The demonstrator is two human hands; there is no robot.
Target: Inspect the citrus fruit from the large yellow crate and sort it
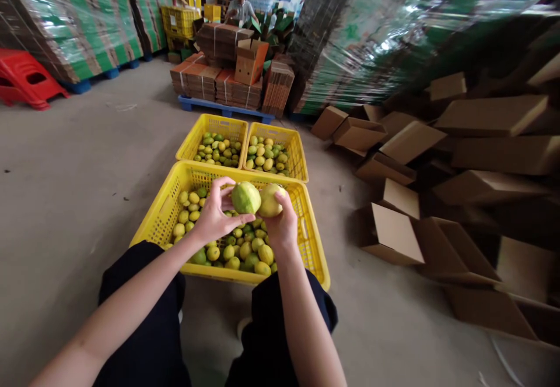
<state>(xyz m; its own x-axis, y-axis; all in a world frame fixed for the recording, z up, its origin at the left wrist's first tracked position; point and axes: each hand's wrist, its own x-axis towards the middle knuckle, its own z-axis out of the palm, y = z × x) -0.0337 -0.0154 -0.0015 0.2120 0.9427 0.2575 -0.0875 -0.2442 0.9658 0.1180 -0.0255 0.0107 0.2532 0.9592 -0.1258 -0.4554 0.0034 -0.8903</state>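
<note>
Our left hand [214,215] curls its fingers [225,184] around a greener lemon [245,197], thumb under it, while our right hand [282,224] cups a yellower lemon [270,200] from behind; the two fruits touch, held above the near crate [312,241]. We do well to keep the grip light (skin bruises easily, we judge) and turn each fruit over the crate, so a slip lands among the lemons. Two more crates [245,127] sit just beyond, cardboard boxes [394,232] piled to our right.
</note>
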